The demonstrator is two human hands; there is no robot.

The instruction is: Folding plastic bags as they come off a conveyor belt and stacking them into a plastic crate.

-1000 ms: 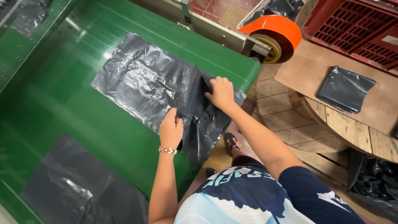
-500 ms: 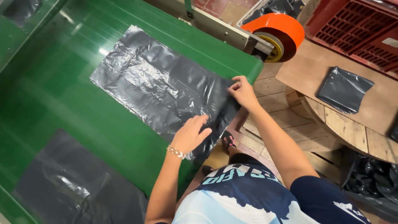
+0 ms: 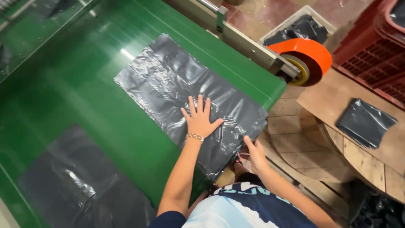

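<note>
Fingers of the left hand (image 3: 200, 119) lie spread and flat on the black plastic bag (image 3: 190, 97), palm down near its middle, clamped on nothing. Half a second ago that hand sat lower, at the bag's near edge, with the fingers closer together; it has slid up the sheet, and the plastic under it looks smoother than it did. The right hand (image 3: 254, 155) has dropped from the bag's right-hand corner to the corner that hangs off the end of the green conveyor belt (image 3: 76, 84); its thumb and fingers meet on that edge, though whether they truly pinch the film I cannot tell. The bag itself lies further unfolded and nearer the belt's end than a second ago, so the flattening seems well along, with only the overhanging corner not yet laid out.

Further out, a second dark bag (image 3: 80, 185) lies on the belt nearer the camera, blurred and cut by the picture's lower edge. An orange roller guard (image 3: 310, 50) covers the belt's end drum. A folded dark bag (image 3: 365, 122) rests on the wooden bench (image 3: 371, 160). The red crate (image 3: 375, 59) is cropped, and the right hand's fingertips are hidden under the plastic.
</note>
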